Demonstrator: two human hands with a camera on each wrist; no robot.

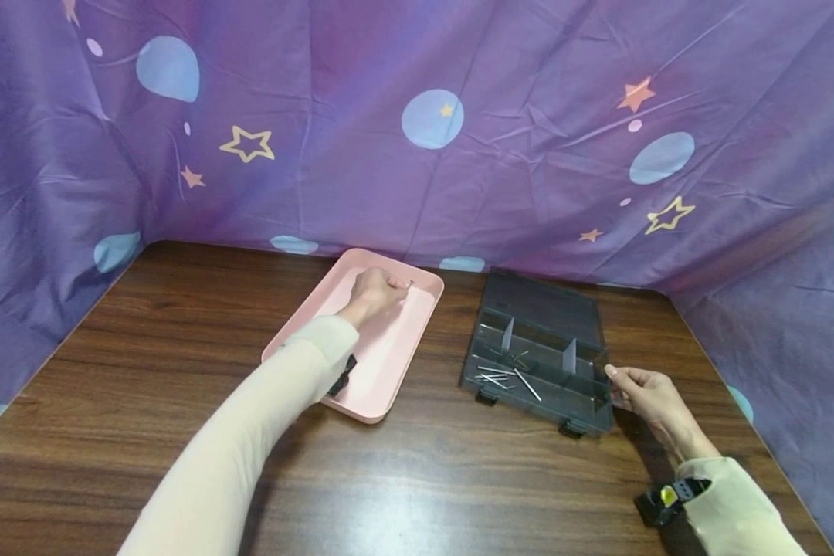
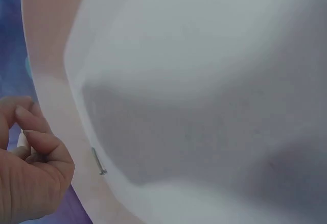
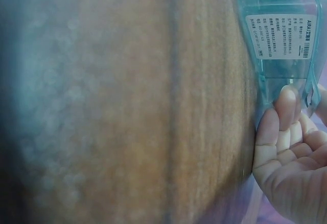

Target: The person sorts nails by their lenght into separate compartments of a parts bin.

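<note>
My left hand (image 1: pixel 374 292) is over the far end of a pink tray (image 1: pixel 406 351), fingers curled and their tips brought together. A small metal screw (image 2: pixel 98 162) shows at the tray's end wall, just apart from the fingers in the left wrist view. Nothing is visible in that hand. On the right, my right hand (image 1: pixel 649 398) pinches the right edge of a dark see-through compartment box (image 1: pixel 577 401), thumb on top. The box's lid (image 1: pixel 545 309) lies folded back. Several long silver nails (image 1: pixel 503 378) and a few brass-coloured pieces (image 1: pixel 520 357) lie inside.
Both containers stand on a dark wooden table (image 1: pixel 431 479), with a gap between them. A purple cloth (image 1: pixel 528 154) with stars and planets hangs behind and along the sides. The box bears a white printed label (image 3: pixel 278 36). Two black latches hang at its front edge.
</note>
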